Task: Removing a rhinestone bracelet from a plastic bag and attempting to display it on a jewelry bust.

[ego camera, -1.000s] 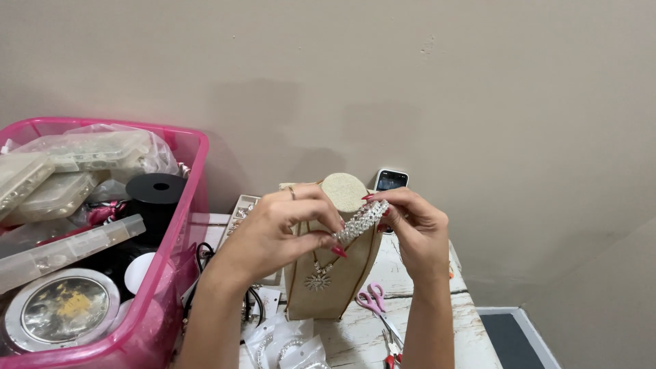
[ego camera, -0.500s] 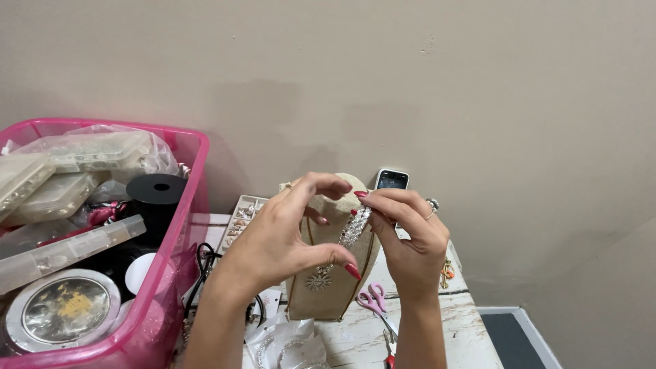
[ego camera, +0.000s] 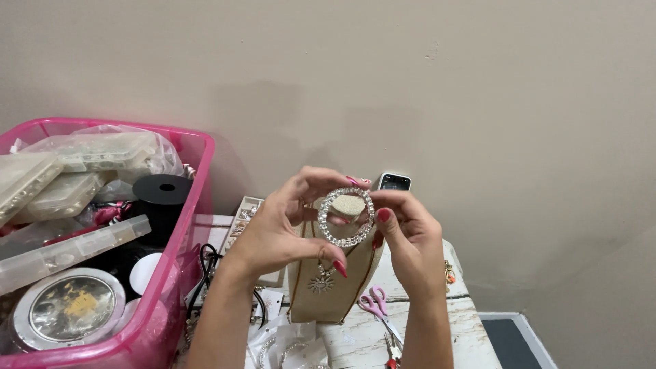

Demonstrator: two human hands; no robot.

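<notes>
While both hands meet at frame centre, rhinestone ring [ego camera: 346,217] held upright between them — left hand [ego camera: 283,229] pinching left rim, right hand [ego camera: 403,229] pinching right rim, fingers closed on ring. Ring raised just before top of beige bust stand [ego camera: 328,290]; sun pendant [ego camera: 320,281] hanging on stand front. Pink bin [ego camera: 179,273] at left, holding black spool [ego camera: 162,195] and clear boxes. Pink scissors [ego camera: 374,305] on white table [ego camera: 465,328] — right of stand.
</notes>
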